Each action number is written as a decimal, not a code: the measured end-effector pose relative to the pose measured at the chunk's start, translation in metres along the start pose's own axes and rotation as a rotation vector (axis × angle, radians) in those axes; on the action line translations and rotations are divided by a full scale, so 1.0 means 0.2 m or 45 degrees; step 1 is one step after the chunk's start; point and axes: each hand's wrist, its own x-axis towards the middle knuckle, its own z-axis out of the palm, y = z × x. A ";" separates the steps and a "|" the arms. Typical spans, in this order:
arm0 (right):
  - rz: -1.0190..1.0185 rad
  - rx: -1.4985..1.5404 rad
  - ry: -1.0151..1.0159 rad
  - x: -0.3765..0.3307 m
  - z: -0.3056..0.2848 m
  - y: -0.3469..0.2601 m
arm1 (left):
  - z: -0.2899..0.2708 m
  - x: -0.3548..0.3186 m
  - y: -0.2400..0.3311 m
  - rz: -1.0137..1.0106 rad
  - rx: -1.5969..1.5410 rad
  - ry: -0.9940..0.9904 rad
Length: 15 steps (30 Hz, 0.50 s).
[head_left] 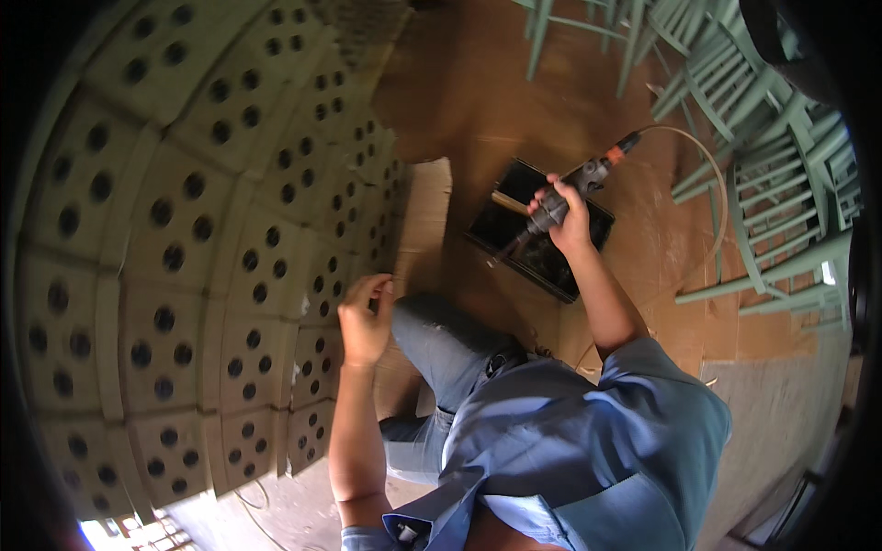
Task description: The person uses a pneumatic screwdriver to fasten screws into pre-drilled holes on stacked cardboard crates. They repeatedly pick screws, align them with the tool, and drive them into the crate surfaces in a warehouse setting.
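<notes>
Head view: right hand [570,220] grips a grey pistol-shaped hose-fed spray tool [562,197] above a black rectangular tray [588,266]. Left hand [366,321], fingers curled and holding nothing, touches the pale-green perforated panel [211,266].

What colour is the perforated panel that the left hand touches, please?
Pale green, with rows of dark round holes: the perforated panel shows best in the head view.
</notes>
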 end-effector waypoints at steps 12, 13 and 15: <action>0.651 -0.516 0.659 -0.20 -1.30 0.45 | 1.18 0.07 -0.73 -0.402 -0.025 -0.957; 0.661 -0.494 0.652 -0.19 -1.31 0.46 | 1.24 0.10 -0.75 -0.389 -0.035 -0.936; 0.676 -0.567 0.664 -0.19 -1.36 0.51 | 1.37 0.11 -0.91 -0.406 -0.054 -0.913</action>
